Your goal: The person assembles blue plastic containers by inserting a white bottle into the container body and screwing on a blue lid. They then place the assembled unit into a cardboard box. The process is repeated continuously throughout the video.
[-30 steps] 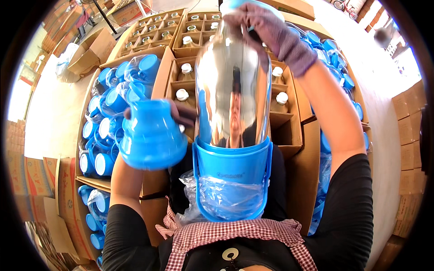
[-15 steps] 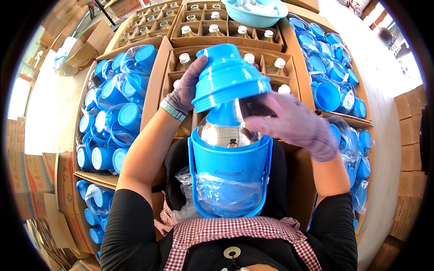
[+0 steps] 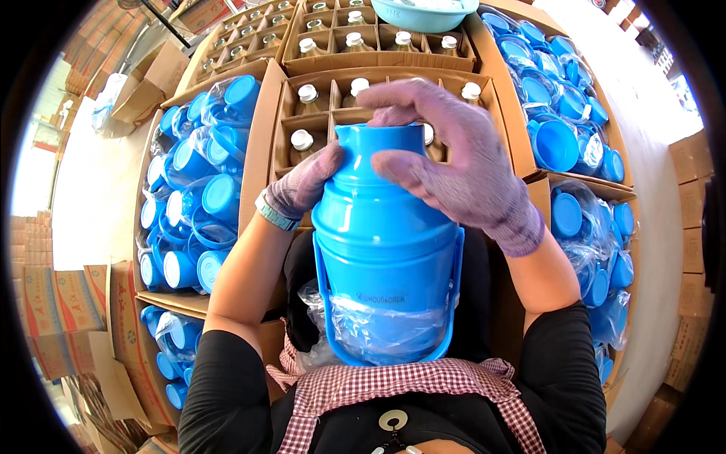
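Between my legs stands a blue vacuum flask [image 3: 386, 280], upright, its lower body wrapped in clear plastic and its carrying handle hanging down in front. A blue spouted top [image 3: 378, 197] sits over the body and hides the silvery liner. My left hand [image 3: 306, 181], gloved, grips the left side of this top below the spout. Gloved too, my right hand [image 3: 465, 163] arches over the right of the neck, thumb and fingers apart; its thumb is close to or touching the neck's front.
Ahead is a divided carton [image 3: 393, 73] of white-capped glass liners. A carton of blue flask parts [image 3: 181, 227] in plastic stands left, with more blue cups [image 3: 556, 144] right. A light-blue basin [image 3: 425, 15] sits at the back; stacked boxes [image 3: 64, 303] stand far left.
The blue top has come down from its tilted place above the liner and now sits upright on the flask body. My right hand has moved up beside the neck.
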Tool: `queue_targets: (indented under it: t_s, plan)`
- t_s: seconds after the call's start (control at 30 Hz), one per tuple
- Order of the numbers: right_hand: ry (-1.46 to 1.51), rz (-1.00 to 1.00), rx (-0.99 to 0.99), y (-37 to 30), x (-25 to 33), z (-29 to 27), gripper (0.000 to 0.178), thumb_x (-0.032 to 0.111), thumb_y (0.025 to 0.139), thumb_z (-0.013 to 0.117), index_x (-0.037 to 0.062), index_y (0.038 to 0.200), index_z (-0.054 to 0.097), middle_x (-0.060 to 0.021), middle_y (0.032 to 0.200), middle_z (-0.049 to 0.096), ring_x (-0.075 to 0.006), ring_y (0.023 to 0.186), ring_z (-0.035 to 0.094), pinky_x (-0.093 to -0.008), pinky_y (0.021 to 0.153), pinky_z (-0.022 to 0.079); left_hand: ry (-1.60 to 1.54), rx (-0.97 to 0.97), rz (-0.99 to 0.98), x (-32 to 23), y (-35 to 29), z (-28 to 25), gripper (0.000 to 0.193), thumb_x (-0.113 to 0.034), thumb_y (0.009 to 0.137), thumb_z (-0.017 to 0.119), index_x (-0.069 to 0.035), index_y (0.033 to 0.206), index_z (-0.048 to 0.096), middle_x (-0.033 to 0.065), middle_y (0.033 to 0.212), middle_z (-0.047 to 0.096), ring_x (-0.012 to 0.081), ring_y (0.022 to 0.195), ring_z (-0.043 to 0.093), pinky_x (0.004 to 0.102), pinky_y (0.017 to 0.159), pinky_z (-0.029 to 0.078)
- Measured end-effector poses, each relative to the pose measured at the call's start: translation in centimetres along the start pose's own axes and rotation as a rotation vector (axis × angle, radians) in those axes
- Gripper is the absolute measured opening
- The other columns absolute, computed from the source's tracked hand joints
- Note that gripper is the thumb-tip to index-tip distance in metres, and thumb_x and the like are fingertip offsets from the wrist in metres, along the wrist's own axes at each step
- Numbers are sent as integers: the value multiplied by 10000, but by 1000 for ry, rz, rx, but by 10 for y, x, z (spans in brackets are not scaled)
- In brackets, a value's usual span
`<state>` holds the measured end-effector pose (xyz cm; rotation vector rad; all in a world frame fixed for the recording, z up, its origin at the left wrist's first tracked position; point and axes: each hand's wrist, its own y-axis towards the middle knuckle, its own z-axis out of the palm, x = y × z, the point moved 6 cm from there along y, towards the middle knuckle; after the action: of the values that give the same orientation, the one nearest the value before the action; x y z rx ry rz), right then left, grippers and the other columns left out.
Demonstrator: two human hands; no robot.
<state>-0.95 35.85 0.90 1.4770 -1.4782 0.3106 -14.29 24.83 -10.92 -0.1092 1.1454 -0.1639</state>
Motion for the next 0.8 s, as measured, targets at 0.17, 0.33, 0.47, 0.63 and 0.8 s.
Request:
queue_targets:
  t_s: [0.17,0.33,0.47,0.63,0.8]
  plan:
    - [116,75,-28,-14,0,9,740,484,837,833,80,1401,574,-106,1144,696,-220,1122,675,-374,1013,514,135,-30,79,-3,-17,0,1341,-867,715,700,15,1615,240,188,1561,453,283,1408,493,411,1169,411]
    - [327,254,9,-27,-19,20,841,516,836,828,77,1467,486,-126,1337,595,-233,1286,567,-399,1106,438,65,-97,-71,18,-21,-5,1394,-862,669,744,37,1606,237,191,1536,476,294,1390,508,422,1165,415]
    - [406,235,31,-26,-23,20,912,547,824,826,60,1496,448,-129,1390,561,-247,1340,523,-418,1148,397,3,-226,-24,15,-36,15,1372,-820,679,773,32,1610,233,191,1530,479,292,1387,507,423,1161,418]
    - [711,159,40,-29,-38,27,1044,642,799,803,70,1559,374,-155,1466,529,-271,1394,482,-439,1178,374,135,-364,112,-5,-55,35,1166,-610,773,824,23,1597,295,198,1491,517,286,1358,521,404,1128,436]
    - [1026,194,-23,-48,-73,43,1099,674,797,785,59,1581,322,-166,1536,468,-298,1405,471,-457,1187,373,571,-573,70,-21,-57,51,846,-500,954,688,62,1519,401,210,1420,574,235,1307,547,361,1100,442]
